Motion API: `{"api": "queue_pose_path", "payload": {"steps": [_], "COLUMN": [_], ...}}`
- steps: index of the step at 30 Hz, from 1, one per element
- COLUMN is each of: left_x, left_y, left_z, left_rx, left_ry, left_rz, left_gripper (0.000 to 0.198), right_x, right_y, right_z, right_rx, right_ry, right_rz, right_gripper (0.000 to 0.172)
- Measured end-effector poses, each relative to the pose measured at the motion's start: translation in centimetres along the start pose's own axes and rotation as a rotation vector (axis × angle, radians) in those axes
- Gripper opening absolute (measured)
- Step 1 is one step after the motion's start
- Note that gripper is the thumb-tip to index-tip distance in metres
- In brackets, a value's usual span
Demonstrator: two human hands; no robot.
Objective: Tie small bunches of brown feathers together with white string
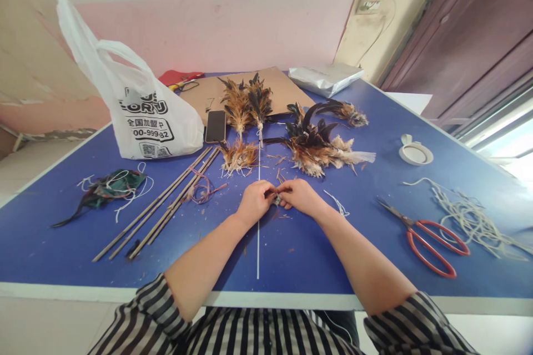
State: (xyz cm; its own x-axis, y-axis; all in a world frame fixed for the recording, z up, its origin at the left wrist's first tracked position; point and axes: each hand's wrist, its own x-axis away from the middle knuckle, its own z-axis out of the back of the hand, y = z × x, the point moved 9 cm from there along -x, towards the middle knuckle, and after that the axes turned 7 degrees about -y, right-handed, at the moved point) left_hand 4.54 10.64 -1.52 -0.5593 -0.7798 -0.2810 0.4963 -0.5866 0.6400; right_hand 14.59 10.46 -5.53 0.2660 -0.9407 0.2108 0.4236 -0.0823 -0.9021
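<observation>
My left hand [256, 202] and my right hand [302, 197] meet over the middle of the table, both closed in a pinch. Between their fingertips is a small, pale, wispy feather piece [277, 199], mostly covered by the fingers. Just beyond them lie a small tuft of brown feathers [239, 155] and a larger heap of brown and black feathers [312, 144]. Two feather bundles [247, 102] rest farther back, with pale bound ends. Short white strings [337, 203] lie to the right of my right hand.
Thin sticks [166, 205] and a pinkish cord [204, 188] lie left. A white plastic bag [145, 105] stands behind, beside a phone [215, 126]. Red-handled scissors [433, 241], tangled string [470, 216] and a tape roll [416, 153] are right. Cardboard [287, 86] lies at the back.
</observation>
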Motion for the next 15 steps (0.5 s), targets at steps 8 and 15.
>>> {"api": "queue_pose_path", "payload": {"steps": [8, 15], "left_x": [-0.2, -0.5], "left_y": [-0.7, -1.6], "left_z": [0.2, 0.2], "left_rx": [0.066, 0.062], "left_ry": [-0.048, -0.135], "left_rz": [0.028, 0.047], "left_gripper": [0.004, 0.002], "right_x": [0.2, 0.5], "right_y": [0.3, -0.4], "right_z": [0.5, 1.6], "right_rx": [-0.010, 0.110], "right_ry": [0.026, 0.026], "right_rz": [-0.005, 0.077], "right_gripper": [0.011, 0.009]}}
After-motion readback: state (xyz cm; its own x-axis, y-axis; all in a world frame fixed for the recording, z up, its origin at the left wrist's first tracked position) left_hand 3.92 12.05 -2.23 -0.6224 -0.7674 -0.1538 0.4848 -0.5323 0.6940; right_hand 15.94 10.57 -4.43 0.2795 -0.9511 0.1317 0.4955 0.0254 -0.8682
